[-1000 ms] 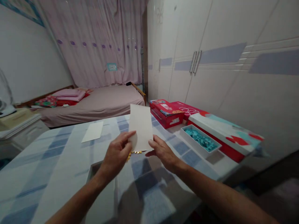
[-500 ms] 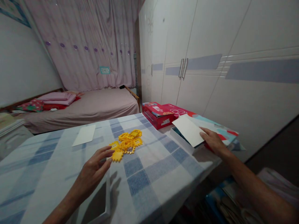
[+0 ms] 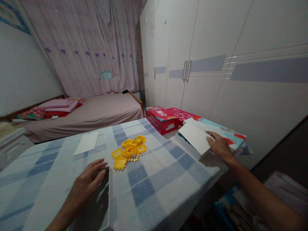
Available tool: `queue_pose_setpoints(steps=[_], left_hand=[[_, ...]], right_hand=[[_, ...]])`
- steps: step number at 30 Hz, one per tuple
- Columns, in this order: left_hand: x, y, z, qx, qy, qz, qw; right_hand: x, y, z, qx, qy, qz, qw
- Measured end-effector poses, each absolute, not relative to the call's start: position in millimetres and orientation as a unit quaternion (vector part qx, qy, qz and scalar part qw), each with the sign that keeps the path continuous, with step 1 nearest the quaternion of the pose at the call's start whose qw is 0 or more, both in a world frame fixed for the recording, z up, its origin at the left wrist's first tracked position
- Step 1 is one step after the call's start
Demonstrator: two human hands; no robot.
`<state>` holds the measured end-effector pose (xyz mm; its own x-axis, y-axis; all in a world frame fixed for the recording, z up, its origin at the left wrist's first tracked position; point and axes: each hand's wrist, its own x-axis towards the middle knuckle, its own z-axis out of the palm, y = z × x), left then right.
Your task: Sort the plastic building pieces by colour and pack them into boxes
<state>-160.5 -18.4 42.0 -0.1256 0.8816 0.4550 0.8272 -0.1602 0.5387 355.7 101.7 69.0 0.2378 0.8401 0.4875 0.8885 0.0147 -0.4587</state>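
Observation:
My left hand [image 3: 90, 179] hovers with its fingers stretched out over a shallow box or lid [image 3: 110, 199] with a dark inside and pale rim. Nothing shows in that hand. Just beyond it, a loose pile of yellow toothed plastic pieces [image 3: 130, 149] lies on the tablecloth. My right hand [image 3: 219, 145] pinches the right edge of a white card [image 3: 194, 136]. The card rests slanted over an open white box [image 3: 189, 148], and a dark strip of the box's contents shows along its left side.
A red box [image 3: 162, 120] stands at the table's far edge. Behind my right hand lies a larger red, white and light blue box [image 3: 234, 136]. Another white card [image 3: 86, 143] lies flat at the left on the checked tablecloth [image 3: 154, 173]. A bed [image 3: 108, 107] and wardrobe [image 3: 204, 93] stand beyond.
My left hand has drawn back from the yellow pieces toward me, over the dark-lined box. The white card under my right hand has come down a little onto the open box.

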Motion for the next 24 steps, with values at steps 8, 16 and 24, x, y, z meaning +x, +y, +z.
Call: queue_pose_setpoints(steps=[8, 16, 24], left_hand=[[-163.9, -22.1, 46.1, 0.625, 0.653, 0.426, -0.035], [-169.6, -26.9, 46.8, 0.592, 0.674, 0.441, -0.026], [-172.9, -27.6, 40.1, 0.576, 0.686, 0.444, -0.025]], right_hand=[[338.5, 72.1, 85.5, -0.59, -0.698, -0.249, 0.321], [317.6, 64.0, 33.0, -0.59, -0.749, -0.236, 0.186], [313.2, 79.9, 30.5, -0.693, -0.679, -0.167, 0.177]])
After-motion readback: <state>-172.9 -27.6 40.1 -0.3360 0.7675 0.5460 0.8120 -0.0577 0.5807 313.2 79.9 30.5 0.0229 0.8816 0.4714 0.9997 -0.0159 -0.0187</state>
